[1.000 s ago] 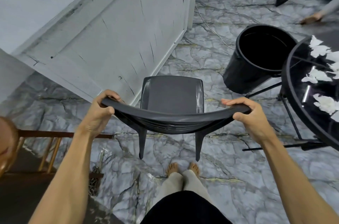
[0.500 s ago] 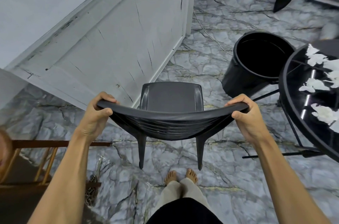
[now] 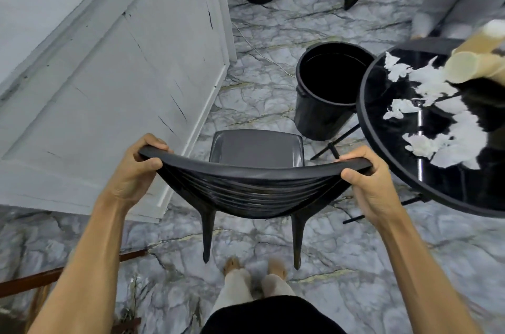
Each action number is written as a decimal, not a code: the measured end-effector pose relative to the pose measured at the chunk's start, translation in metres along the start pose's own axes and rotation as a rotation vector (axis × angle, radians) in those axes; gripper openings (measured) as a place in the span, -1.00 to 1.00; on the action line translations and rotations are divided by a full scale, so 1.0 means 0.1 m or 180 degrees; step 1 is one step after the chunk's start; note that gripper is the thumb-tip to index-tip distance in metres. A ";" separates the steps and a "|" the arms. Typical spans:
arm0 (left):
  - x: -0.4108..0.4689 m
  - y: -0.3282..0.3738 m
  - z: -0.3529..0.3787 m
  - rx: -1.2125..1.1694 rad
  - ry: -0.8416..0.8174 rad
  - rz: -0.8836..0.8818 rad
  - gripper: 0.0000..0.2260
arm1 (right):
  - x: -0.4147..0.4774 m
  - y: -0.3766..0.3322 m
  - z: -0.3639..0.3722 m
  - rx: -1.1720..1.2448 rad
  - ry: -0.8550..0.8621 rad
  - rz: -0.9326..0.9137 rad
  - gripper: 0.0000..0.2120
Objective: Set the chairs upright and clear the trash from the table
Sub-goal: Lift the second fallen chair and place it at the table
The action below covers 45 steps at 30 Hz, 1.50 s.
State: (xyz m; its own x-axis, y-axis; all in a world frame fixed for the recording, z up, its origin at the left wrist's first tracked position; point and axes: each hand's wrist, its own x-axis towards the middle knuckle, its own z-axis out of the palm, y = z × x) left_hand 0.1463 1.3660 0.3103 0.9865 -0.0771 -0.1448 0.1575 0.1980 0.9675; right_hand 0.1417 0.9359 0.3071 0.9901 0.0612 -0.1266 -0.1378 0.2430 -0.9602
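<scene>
The left hand [image 3: 134, 172] and right hand [image 3: 366, 183], well apart, grip the backrest ends of one dark grey plastic chair [image 3: 257, 148], upright just left of the round black glass table [image 3: 451, 183]. The chair step looks nearly done. Next is letting go and clearing the white paper scraps [image 3: 448, 145], roughly five, and blurred tan cups [image 3: 464, 67], seemingly two, from the table into the one black round bin [image 3: 314, 117] beside it.

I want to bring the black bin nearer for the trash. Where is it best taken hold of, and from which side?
Probably grip the black bin by its rim, coming from above on its left side. It stands upright with an open mouth, so the lip is free to hook over; its right side is tucked behind the table edge.
</scene>
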 end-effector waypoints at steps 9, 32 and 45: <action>1.10 0.11 0.39 0.0177 -0.0925 -0.0164 -0.56 | -0.21 -0.02 -0.20 0.0136 0.1016 -0.0225 -0.78; 3.10 0.17 1.37 0.0157 -0.3169 -0.0709 -0.51 | -0.61 0.18 0.87 0.0248 0.3466 -0.0962 -0.76; 3.19 0.00 1.72 0.0173 -0.3556 -0.0847 -0.61 | -0.70 0.24 0.72 0.0176 0.3739 -0.0851 -0.60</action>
State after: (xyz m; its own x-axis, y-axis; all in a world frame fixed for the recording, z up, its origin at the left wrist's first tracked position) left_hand 0.4530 1.1728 0.2996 0.3266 -0.9391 -0.1074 0.3256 0.0051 0.9455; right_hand 0.0668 1.0069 0.3108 0.4048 -0.9086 -0.1023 0.1028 0.1564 -0.9823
